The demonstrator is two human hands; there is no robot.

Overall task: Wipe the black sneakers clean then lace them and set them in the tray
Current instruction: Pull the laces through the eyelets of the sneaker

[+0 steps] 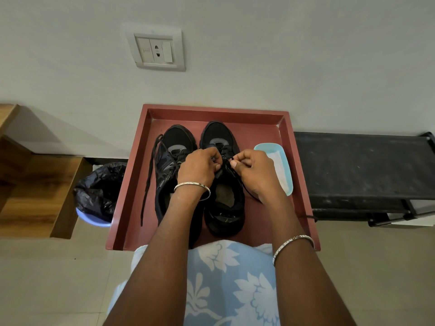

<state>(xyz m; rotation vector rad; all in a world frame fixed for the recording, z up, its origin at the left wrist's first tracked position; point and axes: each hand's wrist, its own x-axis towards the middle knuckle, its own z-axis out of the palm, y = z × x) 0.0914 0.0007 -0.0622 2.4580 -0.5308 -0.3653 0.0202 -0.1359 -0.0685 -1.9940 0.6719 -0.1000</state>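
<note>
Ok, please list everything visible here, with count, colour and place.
tray: 1, red-brown, against wall
sneakers: 2, black, in tray
loose lace: 1, black, beside left sneaker
dish: 1, light blue, tray's right side
wipe: 1, white, in dish
bin: 1, blue, black-bagged, left of tray
socket plate: 1, white, on wall
rack: 1, black, right of tray
wooden furniture: 1, brown, far left
bangles: 2, silver, on wrists
left hand: 1, pinches right sneaker's lace
right hand: 1, pinches same lace

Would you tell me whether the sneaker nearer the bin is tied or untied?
Untied: its lace trails loose down the tray beside that sneaker.
</note>
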